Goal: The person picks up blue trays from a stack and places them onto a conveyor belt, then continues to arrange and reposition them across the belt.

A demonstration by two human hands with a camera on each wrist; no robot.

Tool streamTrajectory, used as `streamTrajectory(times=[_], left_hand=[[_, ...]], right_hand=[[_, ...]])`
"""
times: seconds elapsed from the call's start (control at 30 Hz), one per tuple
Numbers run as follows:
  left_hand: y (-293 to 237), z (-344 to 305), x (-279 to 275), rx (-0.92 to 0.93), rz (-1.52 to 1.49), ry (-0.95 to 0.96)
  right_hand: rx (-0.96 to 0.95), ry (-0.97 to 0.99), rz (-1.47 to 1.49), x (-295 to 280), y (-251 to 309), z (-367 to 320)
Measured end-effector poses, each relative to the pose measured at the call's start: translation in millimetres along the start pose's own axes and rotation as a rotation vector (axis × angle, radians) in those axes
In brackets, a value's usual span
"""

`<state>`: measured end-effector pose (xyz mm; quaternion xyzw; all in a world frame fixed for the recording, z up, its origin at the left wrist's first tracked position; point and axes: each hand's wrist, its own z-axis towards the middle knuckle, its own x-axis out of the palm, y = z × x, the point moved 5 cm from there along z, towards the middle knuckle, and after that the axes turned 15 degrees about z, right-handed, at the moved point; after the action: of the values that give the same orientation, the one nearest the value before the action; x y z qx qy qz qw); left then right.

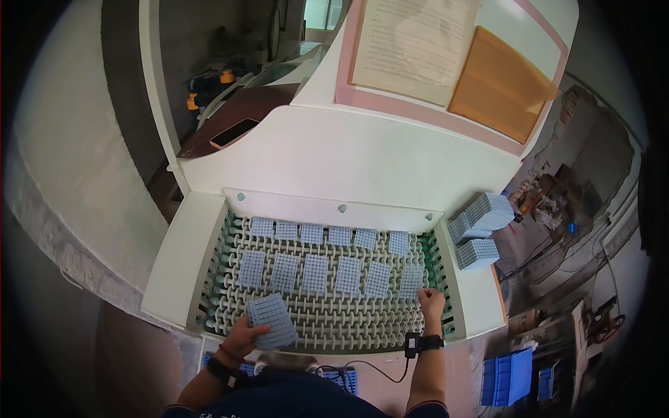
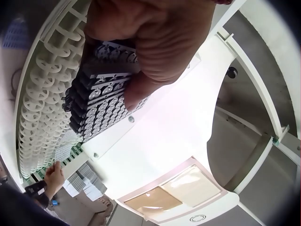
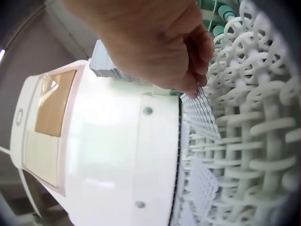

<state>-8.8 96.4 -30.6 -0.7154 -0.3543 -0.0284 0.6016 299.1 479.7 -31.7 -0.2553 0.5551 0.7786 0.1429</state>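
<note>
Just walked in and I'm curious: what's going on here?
A person's left hand holds a stack of gridded panels over the white roller conveyor. Their right hand pinches one panel at the right end of the nearer row. Counting that one, the conveyor bears two rows of six; more stacks sit on the ledge at right.

The left arm (image 1: 197,389) is angled forward and inward; a grip is formed by the left hand (image 1: 242,338), with its thumb (image 2: 138,89) laid flat across. The right arm (image 1: 426,376) is stretched forward, the right hand (image 1: 432,303) lowered, its fingers (image 3: 202,46) curled into a pinch.
</note>
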Motion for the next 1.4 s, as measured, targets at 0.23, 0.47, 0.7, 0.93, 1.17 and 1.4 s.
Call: streamTrajectory(times=[0.23, 0.47, 0.7, 0.93, 1.17, 1.4], left_hand=[[-6.6, -14.5, -14.4, -0.006, 0.092, -0.047], [-1.5, -25.4, -26.9, -0.048, 0.211, -0.004], [1.6, -74.9, -71.0, -0.061, 0.117, -0.013], [-11.8, -124.7, -88.4, -0.031, -0.169, 0.065], [-4.2, -119.9, -99.5, -0.003, -0.077, 0.034], [-4.6, -97.5, -88.8, -0.069, 0.067, 0.007]], right_hand=[[-0.121, 0.015, 0.022, 43.0, 66.8, -44.1], [0.296, 1.129, 0.717, 184.0, 198.2, -195.5], [0.533, 1.016, 0.896, 197.6, 175.1, -194.9], [0.44, 1.002, 0.84, 255.8, 193.8, -219.5], [0.253, 0.928, 0.493, 256.4, 204.1, -218.8], [0.022, 0.654, 0.203, 189.6, 188.2, -194.1]])
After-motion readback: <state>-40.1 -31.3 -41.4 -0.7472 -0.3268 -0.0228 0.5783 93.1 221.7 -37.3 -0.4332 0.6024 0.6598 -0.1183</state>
